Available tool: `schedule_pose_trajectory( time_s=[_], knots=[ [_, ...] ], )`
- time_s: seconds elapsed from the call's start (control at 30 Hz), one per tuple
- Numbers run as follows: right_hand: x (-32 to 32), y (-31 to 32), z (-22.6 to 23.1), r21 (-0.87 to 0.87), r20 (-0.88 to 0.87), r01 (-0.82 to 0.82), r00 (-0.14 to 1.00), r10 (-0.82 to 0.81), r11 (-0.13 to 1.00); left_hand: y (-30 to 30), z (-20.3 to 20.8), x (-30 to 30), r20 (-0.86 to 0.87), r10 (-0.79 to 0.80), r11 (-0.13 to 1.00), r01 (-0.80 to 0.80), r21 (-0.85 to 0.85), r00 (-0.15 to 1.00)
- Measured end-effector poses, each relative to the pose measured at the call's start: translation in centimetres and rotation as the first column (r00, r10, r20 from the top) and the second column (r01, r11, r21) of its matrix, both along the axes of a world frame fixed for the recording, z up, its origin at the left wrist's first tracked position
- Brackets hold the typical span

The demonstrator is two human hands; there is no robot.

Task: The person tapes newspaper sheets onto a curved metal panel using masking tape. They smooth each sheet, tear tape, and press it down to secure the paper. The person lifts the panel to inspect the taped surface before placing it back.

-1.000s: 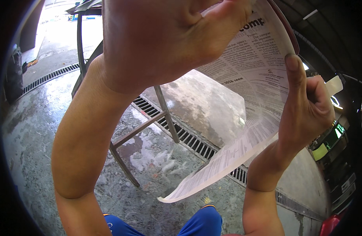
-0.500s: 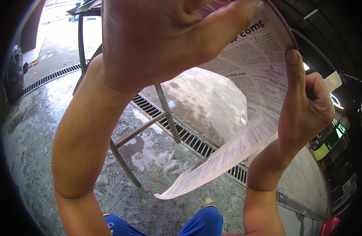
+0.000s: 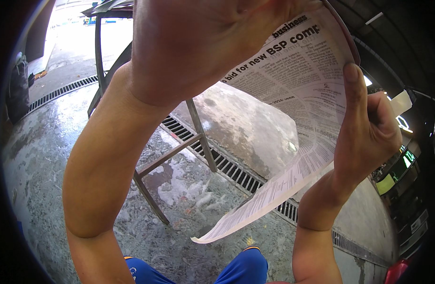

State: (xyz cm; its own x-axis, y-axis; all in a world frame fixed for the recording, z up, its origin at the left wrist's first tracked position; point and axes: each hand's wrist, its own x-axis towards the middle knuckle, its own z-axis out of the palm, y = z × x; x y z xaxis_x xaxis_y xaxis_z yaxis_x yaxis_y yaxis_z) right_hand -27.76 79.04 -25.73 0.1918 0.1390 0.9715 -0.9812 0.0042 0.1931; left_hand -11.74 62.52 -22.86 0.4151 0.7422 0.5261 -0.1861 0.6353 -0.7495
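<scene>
A printed newspaper sheet hangs in a curve before me, its lower corner curling out to the left. At its right edge my right hand is closed, thumb upright against the paper and fingers curled behind. A pale strip sticks out beyond those fingers; how it is held is hidden. My left hand is raised across the top, over the sheet's upper part, with the thumb side along the paper. Its fingertips are cut off by the upper edge. A thin dark-red rim borders the sheet at upper right.
A metal-legged stand is beyond my left arm. A slotted drain grate crosses the stained concrete floor. A dark bag stands far left. Lit green display and shelved items are at right; a red object lies low right.
My left hand has shifted and turned upward, baring more print along the sheet's top. The sheet's lower corner has moved slightly right and down. My right hand has stayed nearly still.
</scene>
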Motion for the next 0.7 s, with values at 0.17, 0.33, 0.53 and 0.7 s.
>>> schedule_pose_trajectory(
  time_s=[0.17, 0.33, 0.53, 0.7],
  knots=[
    [0.1, 0.6, -0.3, -0.024, -0.085, 0.072, 0.994, -0.073, 0.997, -1.3, 1.8, -1.5, -0.049, -0.123, 0.972, 0.11, -0.208, 0.991],
    [0.0, 0.3, -0.6, -0.027, -0.062, -0.016, 0.998, 0.015, 1.0, -1.5, 0.5, -1.1, -0.103, 0.007, 0.998, -0.014, -0.062, 0.995],
    [-0.1, 0.7, -0.2, -0.024, -0.108, 0.065, 0.992, -0.068, 0.998, -2.1, 0.6, -1.3, -0.15, 0.002, 0.998, -0.013, -0.069, 0.989],
    [-0.3, 0.6, 0.0, -0.029, -0.13, 0.054, 0.99, -0.057, 0.998, -2.6, 0.7, -2.8, -0.094, -0.169, 0.986, 0.167, -0.02, 0.981]
  ],
)
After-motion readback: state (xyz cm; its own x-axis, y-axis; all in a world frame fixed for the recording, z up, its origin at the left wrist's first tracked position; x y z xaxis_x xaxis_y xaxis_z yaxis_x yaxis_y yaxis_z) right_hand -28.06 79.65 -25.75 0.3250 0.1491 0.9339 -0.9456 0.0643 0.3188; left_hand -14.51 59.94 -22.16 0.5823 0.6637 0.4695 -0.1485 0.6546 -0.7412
